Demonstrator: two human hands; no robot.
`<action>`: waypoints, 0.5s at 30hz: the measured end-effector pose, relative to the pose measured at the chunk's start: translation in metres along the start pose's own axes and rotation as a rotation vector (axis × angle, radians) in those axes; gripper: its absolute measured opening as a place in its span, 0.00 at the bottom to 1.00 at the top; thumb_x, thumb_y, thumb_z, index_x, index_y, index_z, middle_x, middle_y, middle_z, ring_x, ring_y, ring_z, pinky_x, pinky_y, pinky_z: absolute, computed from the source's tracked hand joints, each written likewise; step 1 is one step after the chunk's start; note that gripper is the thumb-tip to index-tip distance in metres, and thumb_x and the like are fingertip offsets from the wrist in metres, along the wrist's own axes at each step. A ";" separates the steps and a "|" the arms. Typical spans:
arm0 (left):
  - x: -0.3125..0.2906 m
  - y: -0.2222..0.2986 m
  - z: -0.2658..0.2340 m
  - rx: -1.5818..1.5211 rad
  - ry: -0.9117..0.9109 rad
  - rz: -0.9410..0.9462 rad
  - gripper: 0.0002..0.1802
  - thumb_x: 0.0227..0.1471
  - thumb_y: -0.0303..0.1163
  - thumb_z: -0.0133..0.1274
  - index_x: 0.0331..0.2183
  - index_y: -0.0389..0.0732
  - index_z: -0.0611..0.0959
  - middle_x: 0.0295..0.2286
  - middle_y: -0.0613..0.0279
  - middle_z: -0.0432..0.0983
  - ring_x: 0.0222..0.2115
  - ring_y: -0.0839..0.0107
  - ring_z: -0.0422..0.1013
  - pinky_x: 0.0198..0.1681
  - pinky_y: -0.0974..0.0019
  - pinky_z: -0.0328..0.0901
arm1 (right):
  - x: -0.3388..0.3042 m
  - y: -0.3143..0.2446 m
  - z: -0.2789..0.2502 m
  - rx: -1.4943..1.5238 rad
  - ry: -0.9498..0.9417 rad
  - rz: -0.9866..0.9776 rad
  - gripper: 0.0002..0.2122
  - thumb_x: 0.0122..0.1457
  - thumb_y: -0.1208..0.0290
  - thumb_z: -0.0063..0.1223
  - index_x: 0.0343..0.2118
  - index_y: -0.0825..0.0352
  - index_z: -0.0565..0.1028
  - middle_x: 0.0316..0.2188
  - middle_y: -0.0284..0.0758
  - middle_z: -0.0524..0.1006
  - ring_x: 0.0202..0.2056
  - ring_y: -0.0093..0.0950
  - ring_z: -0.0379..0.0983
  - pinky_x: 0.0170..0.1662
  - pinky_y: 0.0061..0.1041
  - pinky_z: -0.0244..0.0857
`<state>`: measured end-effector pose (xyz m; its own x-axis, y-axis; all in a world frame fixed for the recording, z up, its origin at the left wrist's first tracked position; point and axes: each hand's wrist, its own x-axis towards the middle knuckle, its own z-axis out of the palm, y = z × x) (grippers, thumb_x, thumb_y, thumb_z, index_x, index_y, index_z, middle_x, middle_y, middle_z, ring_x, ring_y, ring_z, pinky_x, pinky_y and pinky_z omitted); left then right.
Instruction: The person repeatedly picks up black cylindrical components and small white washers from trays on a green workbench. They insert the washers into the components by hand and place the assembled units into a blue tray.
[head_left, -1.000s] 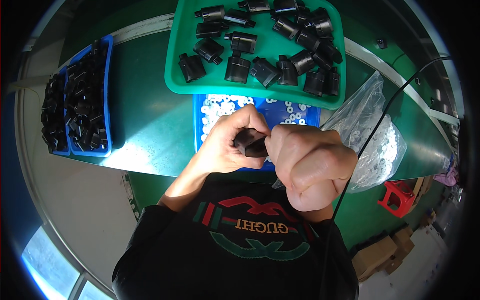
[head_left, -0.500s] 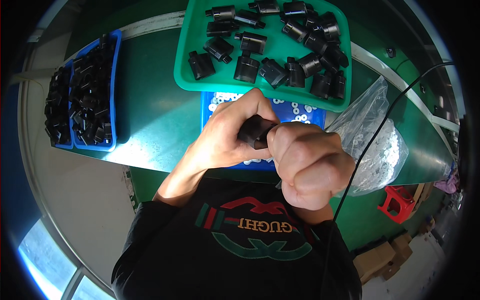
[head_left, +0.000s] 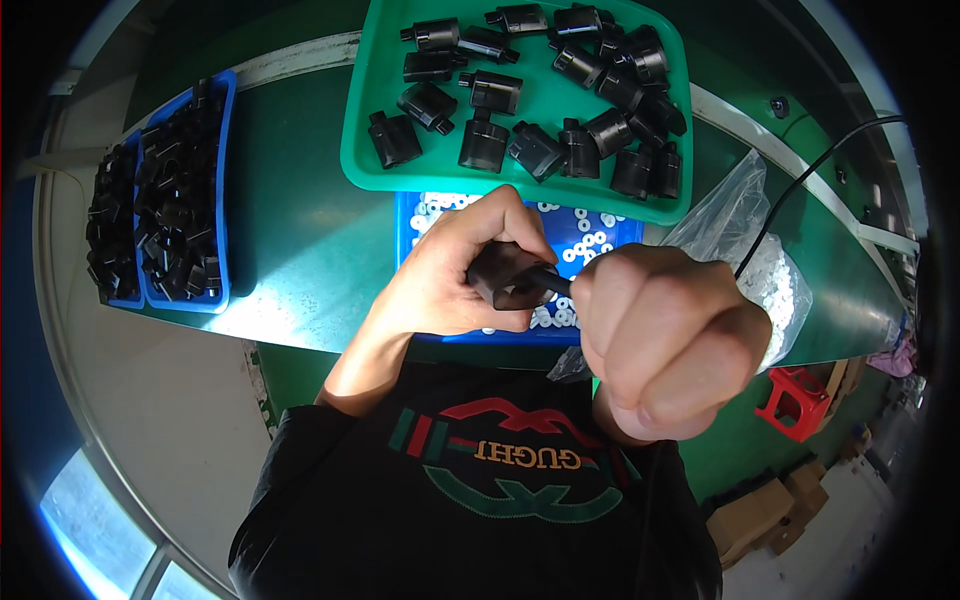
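My left hand (head_left: 450, 275) grips a smoky, see-through black plastic shell (head_left: 505, 277), its open end turned to the right. My right hand (head_left: 670, 335) is closed in a fist around a thin black rod (head_left: 556, 283). The rod's end reaches the shell's opening; how deep it sits is hidden. Below my hands lies a blue tray (head_left: 408, 225) holding many small white rings (head_left: 592, 243). Just beyond it, a green tray (head_left: 358, 165) carries several dark cartridge-like pieces (head_left: 484, 144) with narrow tips.
At the far left, two blue bins (head_left: 228, 190) are heaped with black plastic parts (head_left: 178, 215). A clear plastic bag (head_left: 720, 215) with white pieces lies right of the trays. A black cable (head_left: 800, 195) passes behind my right hand. A red stool (head_left: 795, 405) stands on the floor.
My right hand has moved right and toward me, away from the shell, so the black rod now shows between them. The left hand keeps its hold on the shell.
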<state>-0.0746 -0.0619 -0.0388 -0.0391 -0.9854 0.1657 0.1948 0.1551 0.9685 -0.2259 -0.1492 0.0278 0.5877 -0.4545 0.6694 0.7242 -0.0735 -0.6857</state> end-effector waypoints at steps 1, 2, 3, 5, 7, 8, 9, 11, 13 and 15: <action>0.001 0.000 0.001 0.005 -0.007 0.007 0.21 0.32 0.16 0.62 0.33 0.37 0.74 0.27 0.65 0.73 0.28 0.79 0.71 0.33 0.74 0.65 | -0.001 0.002 0.001 -0.013 0.012 0.007 0.08 0.45 0.87 0.55 0.20 0.66 0.71 0.20 0.33 0.71 0.20 0.23 0.60 0.18 0.20 0.48; 0.001 -0.001 0.001 0.001 -0.017 0.021 0.21 0.32 0.16 0.62 0.33 0.37 0.74 0.27 0.65 0.73 0.28 0.79 0.71 0.33 0.75 0.65 | -0.003 0.005 0.001 -0.015 -0.004 0.004 0.08 0.44 0.88 0.54 0.20 0.66 0.70 0.20 0.33 0.70 0.20 0.23 0.60 0.18 0.20 0.48; 0.001 -0.002 0.002 0.000 -0.023 0.036 0.21 0.32 0.16 0.62 0.33 0.37 0.74 0.27 0.65 0.73 0.28 0.79 0.70 0.33 0.75 0.65 | -0.002 0.006 0.000 -0.019 -0.020 0.002 0.09 0.44 0.88 0.54 0.20 0.66 0.70 0.20 0.33 0.70 0.20 0.23 0.60 0.18 0.21 0.48; 0.000 -0.003 0.002 -0.008 -0.024 0.057 0.21 0.32 0.16 0.62 0.33 0.37 0.74 0.27 0.65 0.73 0.29 0.80 0.70 0.33 0.75 0.65 | -0.002 0.009 -0.001 -0.032 -0.049 -0.003 0.09 0.43 0.89 0.54 0.20 0.66 0.70 0.20 0.33 0.70 0.19 0.23 0.59 0.18 0.21 0.47; 0.000 -0.004 0.004 -0.027 -0.018 0.070 0.22 0.32 0.16 0.62 0.34 0.37 0.74 0.28 0.66 0.73 0.29 0.80 0.69 0.33 0.74 0.65 | -0.002 0.007 -0.001 -0.054 -0.055 0.006 0.09 0.44 0.89 0.54 0.20 0.66 0.69 0.20 0.32 0.69 0.19 0.23 0.59 0.18 0.21 0.47; 0.001 -0.003 0.004 -0.017 -0.024 0.049 0.22 0.32 0.17 0.63 0.34 0.37 0.73 0.27 0.65 0.73 0.29 0.79 0.70 0.32 0.74 0.65 | -0.002 0.006 0.000 -0.062 -0.047 0.016 0.09 0.45 0.88 0.54 0.19 0.65 0.68 0.19 0.32 0.69 0.18 0.23 0.58 0.18 0.21 0.46; -0.001 -0.002 0.003 -0.001 -0.023 0.027 0.22 0.33 0.18 0.64 0.34 0.37 0.73 0.27 0.65 0.73 0.28 0.79 0.70 0.32 0.73 0.65 | -0.003 0.008 0.001 -0.067 -0.024 0.021 0.09 0.45 0.87 0.54 0.19 0.65 0.68 0.18 0.31 0.68 0.18 0.23 0.58 0.17 0.21 0.46; 0.000 0.001 0.002 0.089 -0.018 0.008 0.23 0.33 0.19 0.65 0.33 0.37 0.73 0.27 0.64 0.73 0.28 0.76 0.71 0.32 0.71 0.66 | -0.007 0.014 0.003 -0.082 0.041 0.030 0.10 0.47 0.86 0.54 0.18 0.65 0.67 0.17 0.31 0.67 0.17 0.22 0.57 0.17 0.21 0.45; 0.008 0.006 -0.001 0.219 -0.027 0.020 0.23 0.33 0.22 0.67 0.33 0.37 0.72 0.27 0.62 0.73 0.27 0.72 0.72 0.31 0.68 0.66 | -0.012 0.020 0.005 -0.085 0.117 0.015 0.10 0.49 0.84 0.54 0.17 0.64 0.66 0.15 0.30 0.66 0.16 0.22 0.56 0.17 0.21 0.45; 0.013 0.011 0.000 0.245 -0.033 0.023 0.23 0.35 0.25 0.68 0.33 0.38 0.72 0.26 0.61 0.73 0.26 0.65 0.72 0.31 0.65 0.66 | -0.015 0.026 0.005 -0.041 0.174 -0.029 0.11 0.50 0.82 0.55 0.17 0.64 0.65 0.14 0.30 0.65 0.15 0.22 0.55 0.16 0.21 0.44</action>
<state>-0.0733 -0.0729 -0.0264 -0.0700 -0.9792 0.1903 -0.0475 0.1938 0.9799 -0.2147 -0.1399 0.0012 0.4931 -0.5983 0.6316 0.7221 -0.1235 -0.6807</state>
